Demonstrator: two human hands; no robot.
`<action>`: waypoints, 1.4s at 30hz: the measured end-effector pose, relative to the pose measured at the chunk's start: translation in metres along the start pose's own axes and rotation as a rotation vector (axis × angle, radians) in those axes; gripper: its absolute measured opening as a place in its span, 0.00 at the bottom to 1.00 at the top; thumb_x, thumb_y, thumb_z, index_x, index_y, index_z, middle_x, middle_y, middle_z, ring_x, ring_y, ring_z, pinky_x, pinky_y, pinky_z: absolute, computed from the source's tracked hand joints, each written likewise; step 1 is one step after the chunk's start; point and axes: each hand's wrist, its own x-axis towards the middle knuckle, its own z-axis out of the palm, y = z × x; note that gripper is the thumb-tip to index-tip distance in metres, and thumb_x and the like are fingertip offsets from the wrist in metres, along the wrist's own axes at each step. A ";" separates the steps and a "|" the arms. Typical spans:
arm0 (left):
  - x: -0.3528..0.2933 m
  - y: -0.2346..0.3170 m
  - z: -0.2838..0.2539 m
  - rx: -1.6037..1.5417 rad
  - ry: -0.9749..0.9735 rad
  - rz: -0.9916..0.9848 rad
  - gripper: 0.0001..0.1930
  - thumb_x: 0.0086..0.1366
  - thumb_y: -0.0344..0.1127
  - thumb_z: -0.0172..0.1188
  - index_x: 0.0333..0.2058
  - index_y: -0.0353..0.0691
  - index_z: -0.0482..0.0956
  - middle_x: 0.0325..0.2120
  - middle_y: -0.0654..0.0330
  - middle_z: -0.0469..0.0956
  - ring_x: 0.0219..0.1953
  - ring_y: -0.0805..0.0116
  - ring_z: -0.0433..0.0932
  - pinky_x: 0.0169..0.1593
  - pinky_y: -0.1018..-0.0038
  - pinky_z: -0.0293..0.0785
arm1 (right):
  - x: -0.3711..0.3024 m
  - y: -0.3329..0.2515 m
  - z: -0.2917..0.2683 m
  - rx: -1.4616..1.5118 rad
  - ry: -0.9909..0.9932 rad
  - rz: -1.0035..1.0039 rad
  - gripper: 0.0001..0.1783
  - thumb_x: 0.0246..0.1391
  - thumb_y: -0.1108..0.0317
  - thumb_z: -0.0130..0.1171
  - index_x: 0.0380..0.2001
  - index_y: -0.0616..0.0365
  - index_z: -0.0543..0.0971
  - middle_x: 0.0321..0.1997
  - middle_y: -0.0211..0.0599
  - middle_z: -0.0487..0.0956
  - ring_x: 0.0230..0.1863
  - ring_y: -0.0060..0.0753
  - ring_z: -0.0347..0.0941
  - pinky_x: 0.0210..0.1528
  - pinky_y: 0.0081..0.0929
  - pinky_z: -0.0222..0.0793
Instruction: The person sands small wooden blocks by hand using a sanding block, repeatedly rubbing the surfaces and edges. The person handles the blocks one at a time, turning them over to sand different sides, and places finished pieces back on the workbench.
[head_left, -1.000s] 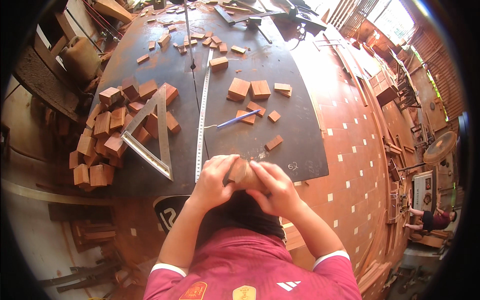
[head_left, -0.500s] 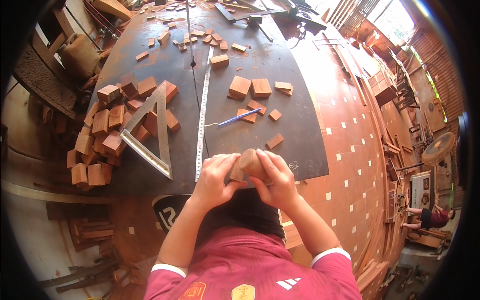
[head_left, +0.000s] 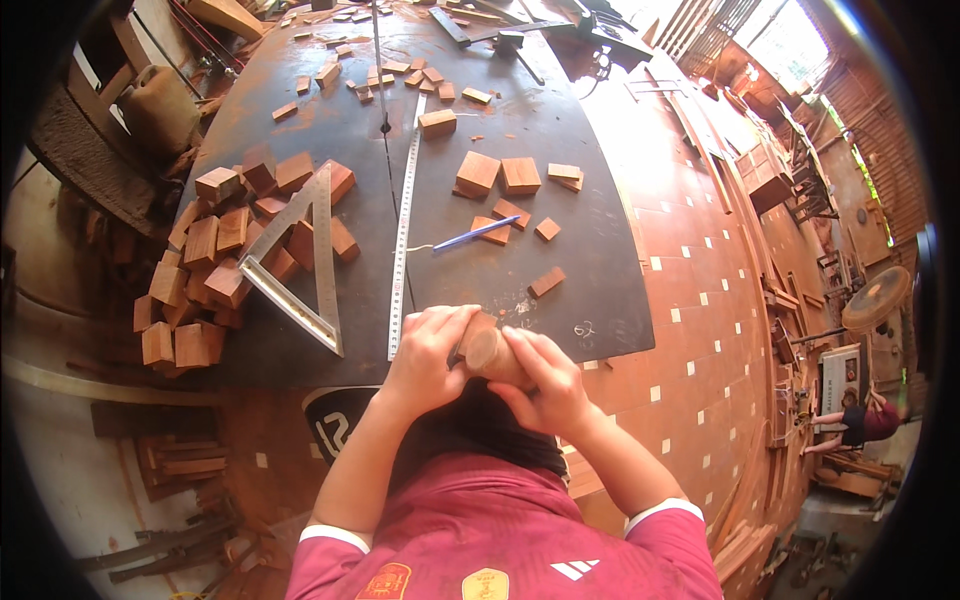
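Observation:
Close to the table's near edge, both of my hands are raised with wood in them. My left hand (head_left: 428,358) is closed on a wooden block (head_left: 476,327), its fingers covering most of it. In my right hand (head_left: 545,378) is a round wooden piece (head_left: 487,350) with a pale flat end, gripped between thumb and fingers. The two pieces touch or nearly touch; I cannot tell which. Beyond the hands, a blue pen (head_left: 476,234) lies across a small wooden block (head_left: 491,231). A steel ruler (head_left: 403,235) runs away from me along the table.
At the left, a metal triangle square (head_left: 323,250) rests on a pile of reddish wooden blocks (head_left: 203,240). Several more blocks (head_left: 520,176) are scattered over the dark table (head_left: 590,290). Another person (head_left: 870,418) is at the far right, beyond the tiled floor (head_left: 690,330).
The round piece has tilted and shifted slightly down in my right hand, and my right hand has moved a little lower. The block stays in my left hand.

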 end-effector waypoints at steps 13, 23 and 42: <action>0.004 0.006 -0.002 -0.037 -0.011 0.005 0.35 0.51 0.36 0.78 0.59 0.35 0.79 0.52 0.50 0.84 0.57 0.48 0.80 0.61 0.56 0.70 | 0.018 0.017 -0.004 -0.027 0.033 0.054 0.39 0.50 0.71 0.78 0.65 0.68 0.76 0.57 0.61 0.81 0.55 0.63 0.80 0.59 0.48 0.78; 0.002 0.001 0.002 -0.033 -0.008 0.002 0.35 0.49 0.31 0.74 0.60 0.36 0.79 0.52 0.50 0.84 0.57 0.49 0.80 0.62 0.57 0.70 | 0.020 0.006 -0.012 -0.067 -0.030 0.002 0.39 0.48 0.71 0.79 0.63 0.69 0.77 0.55 0.61 0.81 0.53 0.63 0.80 0.58 0.49 0.78; 0.002 0.000 0.003 0.006 -0.015 0.013 0.36 0.49 0.36 0.78 0.59 0.35 0.80 0.51 0.50 0.84 0.56 0.48 0.81 0.61 0.56 0.71 | 0.015 0.002 -0.013 -0.025 -0.083 -0.029 0.39 0.50 0.68 0.78 0.64 0.69 0.76 0.55 0.60 0.81 0.52 0.62 0.80 0.57 0.48 0.79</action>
